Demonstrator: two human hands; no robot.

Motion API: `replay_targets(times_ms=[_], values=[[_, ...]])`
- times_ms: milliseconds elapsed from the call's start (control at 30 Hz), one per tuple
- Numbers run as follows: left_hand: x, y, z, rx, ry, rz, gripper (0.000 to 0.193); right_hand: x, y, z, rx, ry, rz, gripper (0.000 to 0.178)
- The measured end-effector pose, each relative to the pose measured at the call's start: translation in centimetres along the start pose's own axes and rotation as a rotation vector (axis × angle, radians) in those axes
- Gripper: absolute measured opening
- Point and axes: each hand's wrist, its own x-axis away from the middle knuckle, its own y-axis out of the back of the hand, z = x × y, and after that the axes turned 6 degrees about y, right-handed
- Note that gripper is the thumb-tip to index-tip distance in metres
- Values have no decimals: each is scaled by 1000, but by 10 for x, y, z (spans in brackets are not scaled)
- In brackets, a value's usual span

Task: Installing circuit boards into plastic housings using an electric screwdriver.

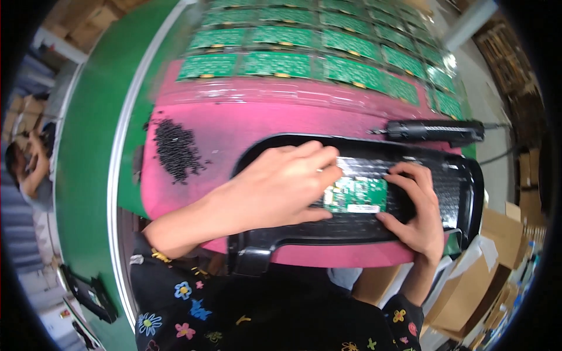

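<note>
A green circuit board (366, 194) with a white label strip lies low inside a black plastic housing (328, 236), a long shell with raised rims. From the left, my left hand (278, 187) curls its fingers and thumb about the board's left end, hiding that edge. My right hand (420, 213) holds the opposite end, thumb at the near corner and fingers at the far corner. Beyond the housing lies a black electric screwdriver (433, 131), its bit pointing left.
A pile of small black screws (177, 149) sits on the pink mat (234, 120) at left. Clear plastic trays (263, 92) with rows of green boards fill the far side. Cardboard boxes (468, 286) stand at right. Across a green conveyor (93, 175), another person (32, 167) sits.
</note>
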Motion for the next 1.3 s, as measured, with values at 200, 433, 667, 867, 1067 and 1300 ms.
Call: replay_targets(times_ms=[200,433,667,867,1067,1300], values=[[3,-7,3,-23,-17,42,48,2,-1,4,22,-16,15,59],[13,22,2,10,13,-29,43,6,-1,2,-173,-39,-336,77],[49,71,75,-284,651,-149,29,-9,82,-52,441,-288,-402,51],[53,71,74,-316,966,74,34,-28,112,-86,457,-454,-231,36],[51,69,77,-328,890,-115,7,-84,97,-63,220,-194,-598,19],[40,67,88,-293,925,5,19,-126,20,1,-416,269,-875,41]])
